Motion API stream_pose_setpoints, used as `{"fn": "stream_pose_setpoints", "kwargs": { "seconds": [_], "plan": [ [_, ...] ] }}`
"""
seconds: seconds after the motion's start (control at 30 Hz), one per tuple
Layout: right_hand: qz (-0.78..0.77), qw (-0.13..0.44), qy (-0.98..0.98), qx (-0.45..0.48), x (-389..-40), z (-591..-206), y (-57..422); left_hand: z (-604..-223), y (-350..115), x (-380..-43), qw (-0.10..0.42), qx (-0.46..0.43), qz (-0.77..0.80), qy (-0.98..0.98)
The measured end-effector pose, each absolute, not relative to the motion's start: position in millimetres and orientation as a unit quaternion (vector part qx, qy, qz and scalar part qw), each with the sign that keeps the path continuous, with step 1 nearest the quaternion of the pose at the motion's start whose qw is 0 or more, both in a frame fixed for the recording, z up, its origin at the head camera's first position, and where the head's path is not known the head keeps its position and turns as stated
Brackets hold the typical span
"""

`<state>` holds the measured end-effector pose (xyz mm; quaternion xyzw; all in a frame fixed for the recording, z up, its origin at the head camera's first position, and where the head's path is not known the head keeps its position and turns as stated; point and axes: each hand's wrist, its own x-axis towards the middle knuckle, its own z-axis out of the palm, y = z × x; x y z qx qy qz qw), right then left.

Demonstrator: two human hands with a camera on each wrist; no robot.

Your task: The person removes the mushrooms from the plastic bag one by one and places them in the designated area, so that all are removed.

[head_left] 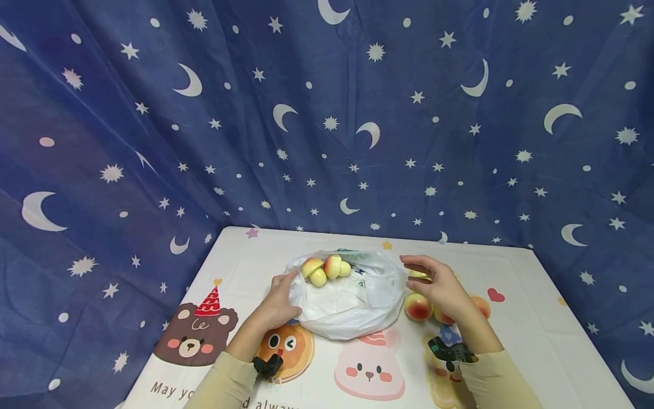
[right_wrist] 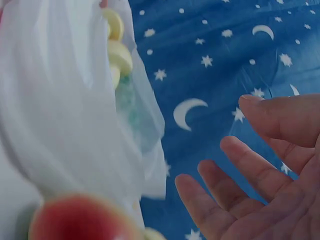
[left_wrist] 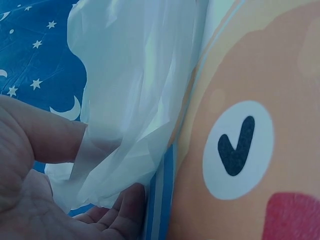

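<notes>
A white plastic bag lies on the table with its mouth spread wide. Inside, toward the back left, sit two toy mushrooms with yellow stems and red-tinged caps. My left hand holds the bag's left edge, the thin plastic passing between thumb and fingers in the left wrist view. To the right of the bag, my right hand hovers with its fingers spread and nothing in them. Below and around it are several red-and-yellow peaches, partly hidden by that hand. One peach shows blurred in the right wrist view.
A white tablecloth with cartoon animals covers the table. Behind it hangs a blue curtain with moons and stars. Yellow pieces show beyond the right hand, their kind unclear.
</notes>
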<state>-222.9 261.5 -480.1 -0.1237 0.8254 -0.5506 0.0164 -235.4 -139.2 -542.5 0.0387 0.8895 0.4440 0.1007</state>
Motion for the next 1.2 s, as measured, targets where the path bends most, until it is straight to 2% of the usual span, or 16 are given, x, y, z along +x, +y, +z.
{"fn": "stream_pose_setpoints", "kwargs": {
  "seconds": [0.67, 0.9, 1.2],
  "plan": [
    [-0.572, 0.057, 0.796, -0.188, -254, -492, 186, -545, -138, -235, 0.096, 0.043, 0.449, 0.887],
    [-0.567, 0.075, 0.801, -0.174, -269, -504, 171, -543, -138, -236, 0.098, 0.042, 0.450, 0.887],
    [-0.535, 0.060, 0.826, -0.166, -283, -509, 151, -545, -140, -236, 0.096, 0.042, 0.452, 0.886]
  ]
}}
